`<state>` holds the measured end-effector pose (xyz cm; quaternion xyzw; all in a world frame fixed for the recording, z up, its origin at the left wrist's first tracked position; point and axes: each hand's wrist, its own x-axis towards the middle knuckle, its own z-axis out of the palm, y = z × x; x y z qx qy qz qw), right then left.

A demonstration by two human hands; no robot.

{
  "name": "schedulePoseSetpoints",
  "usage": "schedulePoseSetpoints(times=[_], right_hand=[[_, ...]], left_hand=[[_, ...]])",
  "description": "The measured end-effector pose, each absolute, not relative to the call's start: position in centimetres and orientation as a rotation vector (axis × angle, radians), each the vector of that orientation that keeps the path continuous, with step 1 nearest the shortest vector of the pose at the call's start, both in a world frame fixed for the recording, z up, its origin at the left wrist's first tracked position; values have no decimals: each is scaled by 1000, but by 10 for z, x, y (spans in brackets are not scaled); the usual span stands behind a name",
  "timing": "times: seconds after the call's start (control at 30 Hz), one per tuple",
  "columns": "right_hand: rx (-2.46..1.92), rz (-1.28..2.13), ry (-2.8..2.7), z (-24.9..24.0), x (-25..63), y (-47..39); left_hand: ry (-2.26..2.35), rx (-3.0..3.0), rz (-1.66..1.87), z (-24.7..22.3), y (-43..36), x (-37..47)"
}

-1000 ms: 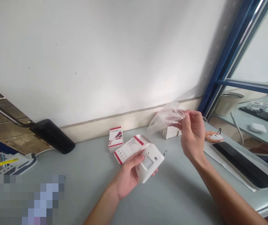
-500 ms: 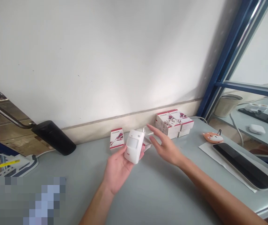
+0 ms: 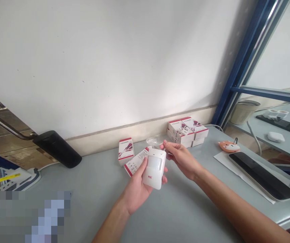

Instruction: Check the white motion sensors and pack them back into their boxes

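Note:
A white motion sensor (image 3: 154, 175) with a curved window and a small red mark is held over the table, its front facing me. My left hand (image 3: 137, 189) is wrapped round it, thumb along the left edge and fingertips showing at the right. At the sensor's upper right corner, my right hand (image 3: 179, 155) is closed in a pinch on its thin antenna, mostly hidden by the fingers. Behind the sensor lies a red and white box (image 3: 136, 162), partly covered. Crumpled clear plastic (image 3: 153, 141) lies farther back.
One small box (image 3: 126, 150) stands left near the wall, and several stacked boxes (image 3: 187, 130) sit at the back right. A black cylinder (image 3: 58, 148) is at the left. On the right are a phone-like dark slab (image 3: 262, 175), paper and an orange animal-faced case (image 3: 229, 146).
My left hand has brought the sensor right and nearer to me, uncovering the box behind it. My right hand has gone from spread fingers to a pinch at the sensor's top corner.

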<state>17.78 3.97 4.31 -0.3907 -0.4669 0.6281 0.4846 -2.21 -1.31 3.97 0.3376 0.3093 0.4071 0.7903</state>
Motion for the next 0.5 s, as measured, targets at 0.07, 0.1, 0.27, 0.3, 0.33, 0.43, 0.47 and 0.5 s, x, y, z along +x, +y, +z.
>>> schedulePoseSetpoints(times=[0.07, 0.1, 0.27, 0.3, 0.33, 0.43, 0.47, 0.5], right_hand=[[-951, 1387, -1063, 45, 185, 46], [-936, 1322, -1033, 47, 190, 49], [-815, 1162, -875, 56, 217, 63], [-784, 1132, -813, 57, 222, 67], [-753, 1096, -750, 57, 228, 70], [-700, 1055, -635, 54, 243, 80], [-697, 1066, -621, 52, 248, 83], [-695, 1079, -609, 51, 252, 86]], left_hand=[[678, 795, 833, 39, -13, -24], [670, 831, 807, 39, -13, -24], [616, 945, 714, 38, -12, -27], [623, 960, 676, 38, -12, -28], [634, 972, 637, 38, -12, -29], [659, 974, 579, 38, -11, -34], [656, 966, 577, 38, -11, -35], [650, 959, 572, 37, -10, -36]])
